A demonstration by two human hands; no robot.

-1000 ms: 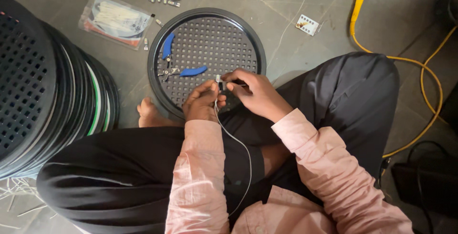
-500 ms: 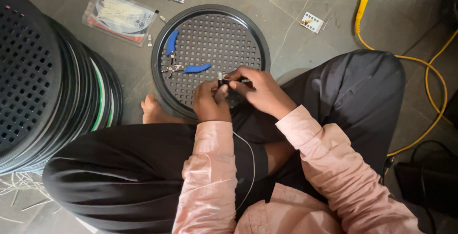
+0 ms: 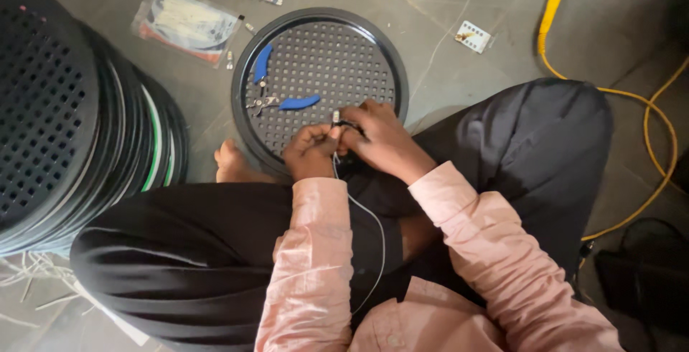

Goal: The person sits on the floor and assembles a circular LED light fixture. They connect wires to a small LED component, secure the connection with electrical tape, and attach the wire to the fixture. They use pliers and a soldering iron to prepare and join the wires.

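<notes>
Left hand (image 3: 310, 152) and right hand (image 3: 380, 137): both pinched narrow on a small connector (image 3: 336, 116) at the end of a thin white wire (image 3: 373, 216), held over the lap. Blue-handled pliers (image 3: 276, 97): on the perforated round tray (image 3: 359, 50) — within reach. Stacked black discs (image 3: 64, 108): alongside on the floor.

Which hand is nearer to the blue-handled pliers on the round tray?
Left. The left hand is just below-right of the blue-handled pliers; the right hand lies farther right, beyond the left.

A grey concrete floor (image 3: 459, 72) lies under soft, even light, with a stack of black perforated discs (image 3: 64, 108) at one side and a yellow cable (image 3: 649, 108) looping across the other.
</notes>
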